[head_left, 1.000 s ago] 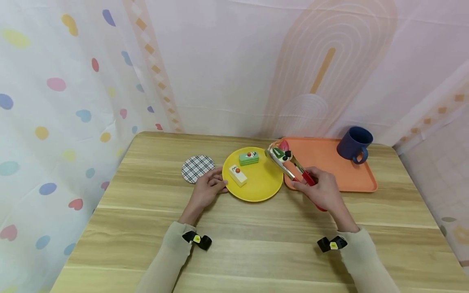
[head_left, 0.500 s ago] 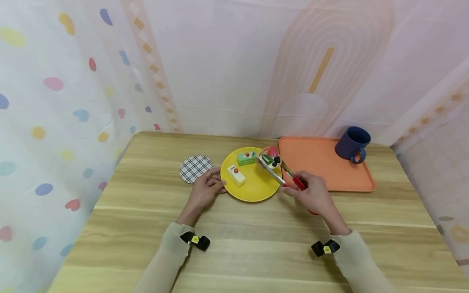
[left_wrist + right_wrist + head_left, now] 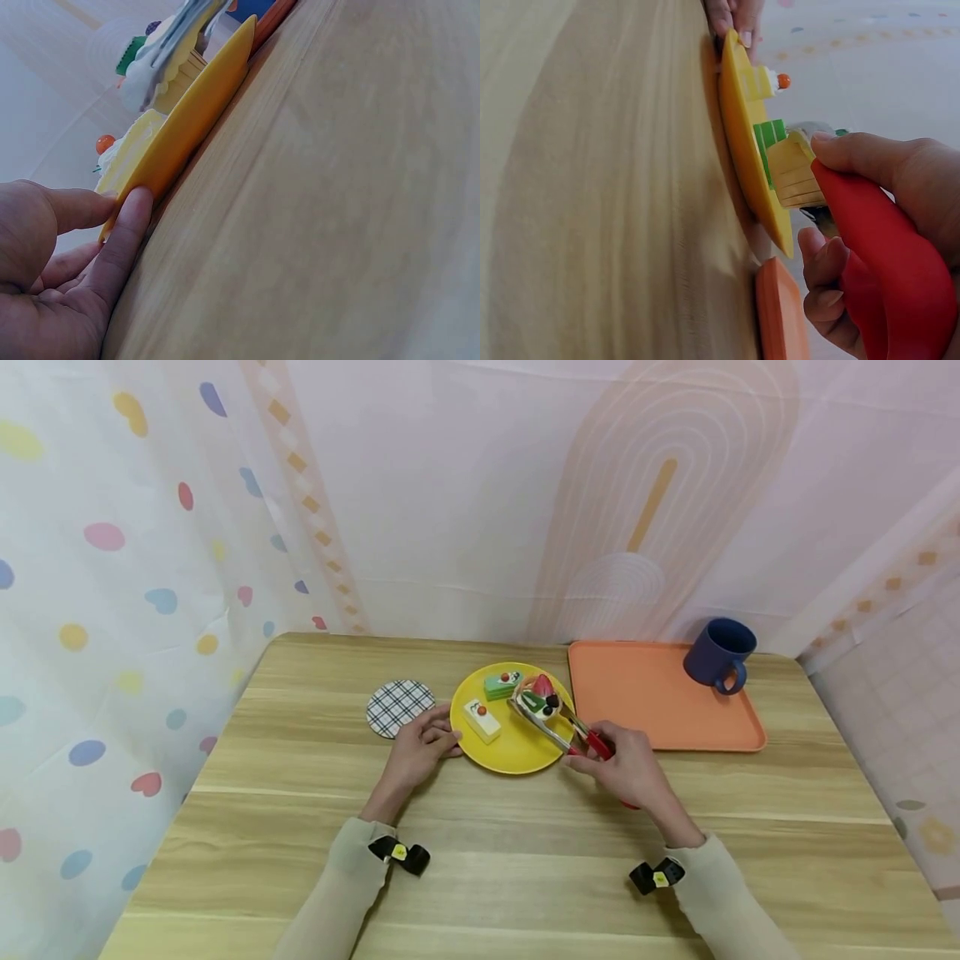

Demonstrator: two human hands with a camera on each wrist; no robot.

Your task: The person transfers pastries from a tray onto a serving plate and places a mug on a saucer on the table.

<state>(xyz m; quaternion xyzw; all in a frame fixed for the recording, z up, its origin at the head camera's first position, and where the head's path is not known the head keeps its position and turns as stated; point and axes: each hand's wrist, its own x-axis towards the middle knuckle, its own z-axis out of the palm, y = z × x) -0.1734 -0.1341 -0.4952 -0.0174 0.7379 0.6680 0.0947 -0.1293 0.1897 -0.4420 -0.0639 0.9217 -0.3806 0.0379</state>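
Observation:
My left hand (image 3: 419,750) pinches the left rim of a yellow plate (image 3: 517,758), thumb and fingers on the edge, as the left wrist view shows. Two small cake pieces lie on the plate: a green layered one (image 3: 501,687) and a pale cream one (image 3: 482,722), each with a red-orange ball on top. My right hand (image 3: 619,766) grips red-handled tongs (image 3: 597,745). Between the tongs' metal arms sits a fruit tart (image 3: 176,82) topped with strawberry, green slices and dark berries, over the plate's right half. Whether its base touches the plate, I cannot tell.
An orange tray (image 3: 633,710) lies right of the plate, with a dark blue mug (image 3: 720,652) on its back right part. A checked round coaster (image 3: 397,707) lies to the left, near my left hand. A patterned cloth (image 3: 450,510) hangs behind the wooden table (image 3: 480,877).
My right hand has moved left with the tongs and tart, from the gap between plate and tray to over the plate, and lower. My left hand stays at the plate's rim.

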